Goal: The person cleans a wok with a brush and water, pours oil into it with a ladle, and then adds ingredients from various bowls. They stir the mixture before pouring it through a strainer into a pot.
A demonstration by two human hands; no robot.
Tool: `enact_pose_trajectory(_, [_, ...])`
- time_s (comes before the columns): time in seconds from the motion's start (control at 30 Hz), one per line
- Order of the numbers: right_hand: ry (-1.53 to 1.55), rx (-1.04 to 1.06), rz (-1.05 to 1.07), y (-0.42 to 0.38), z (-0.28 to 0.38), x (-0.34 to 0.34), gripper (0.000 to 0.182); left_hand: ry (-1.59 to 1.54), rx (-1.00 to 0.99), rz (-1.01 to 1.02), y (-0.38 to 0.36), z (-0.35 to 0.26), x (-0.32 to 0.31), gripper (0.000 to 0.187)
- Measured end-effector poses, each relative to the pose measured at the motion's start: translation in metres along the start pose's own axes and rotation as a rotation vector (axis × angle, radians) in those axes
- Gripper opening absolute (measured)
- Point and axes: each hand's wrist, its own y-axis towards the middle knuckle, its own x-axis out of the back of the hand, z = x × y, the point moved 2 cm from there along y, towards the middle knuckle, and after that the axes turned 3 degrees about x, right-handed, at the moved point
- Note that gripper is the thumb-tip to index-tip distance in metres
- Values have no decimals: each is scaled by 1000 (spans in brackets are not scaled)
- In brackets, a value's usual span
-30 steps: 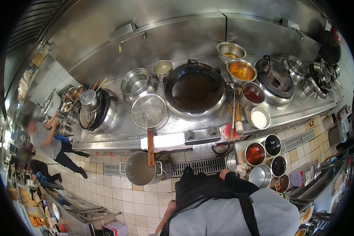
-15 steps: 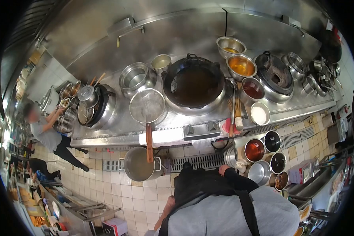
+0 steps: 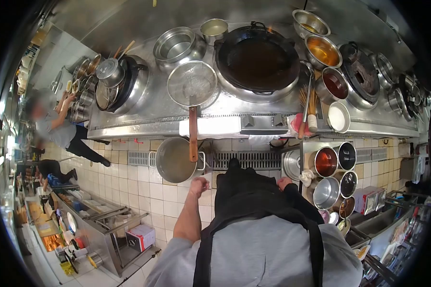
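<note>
My left hand (image 3: 199, 185) hangs with curled fingers just below the right handle of a large steel stockpot (image 3: 172, 165) on the floor, apart from it. Nothing shows in it. My right hand (image 3: 284, 183) is beside my black apron, its fingers drawn in and partly hidden; nothing can be seen in it. A round strainer (image 3: 192, 82) lies on the steel range, its wooden handle (image 3: 193, 134) jutting over the front edge above the pot. Behind it sits a big black wok (image 3: 260, 62) holding dark liquid.
Right of the wok are a bowl of amber liquid (image 3: 324, 50), a pot of red sauce (image 3: 334, 82), a white-filled pot (image 3: 339, 117) and a bamboo brush (image 3: 311, 110). Several sauce pots, one red (image 3: 326, 161), stand low at right. Another person (image 3: 62, 117) works at the far left.
My view has tipped and moved, so the range sits higher in it. My left hand has come forward, up near the stockpot. The right hand stays beside the apron.
</note>
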Motion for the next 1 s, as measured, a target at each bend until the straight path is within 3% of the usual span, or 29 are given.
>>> enact_pose_trajectory(0.03, [-59, 33, -7, -2, 4, -1, 17, -25, -11, -24, 10, -10, 4, 8])
enact_pose_trajectory(0.1, [-883, 508, -1, 28, -35, -24, 23, -28, -64, -3, 36, -26, 11, 5])
enact_pose_trajectory(0.13, [-856, 458, 98, 31, -39, -25, 28, -39, -110, 1, 49, -42, 13, 6])
enact_pose_trajectory(0.2, [-997, 410, 59, 26, -27, -29, 22, -75, -106, -111, 63, -63, 9, 18])
enact_pose_trajectory(0.23, [-607, 271, -110, 24, -33, -29, 21, -83, -124, -125, 73, -70, 11, 22])
enact_pose_trajectory(0.27, [-436, 215, -113, 14, -22, -26, 20, -116, -86, -66, 95, -70, 19, 42])
enact_pose_trajectory(0.3, [-265, 153, -116, -1, -7, -23, 19, -155, -98, -83, 118, -70, 24, 49])
enact_pose_trajectory(0.37, [204, -171, -60, -14, 9, -21, 14, -234, -109, -111, 152, -68, 22, 64])
enact_pose_trajectory(0.4, [325, -221, -81, -21, 25, -17, 13, -219, -92, -26, 146, -78, 16, 77])
enact_pose_trajectory(0.5, [402, -180, -74, -19, 31, -17, 11, -210, -144, -98, 149, -89, 3, 46])
enact_pose_trajectory(0.6, [267, -173, -76, -16, 51, -10, 7, -44, -155, -220, 183, -77, 12, 37])
enact_pose_trajectory(0.7, [161, -60, -100, 11, 31, -16, 10, 114, -280, -147, 245, -39, 25, 33])
enact_pose_trajectory(0.9, [-28, -31, -44, 7, 78, -4, 14, 21, -267, -280, 193, -57, 12, 23])
enact_pose_trajectory(1.0, [-51, 24, -40, 9, 72, -1, 16, 21, -260, -289, 110, -99, 15, 20])
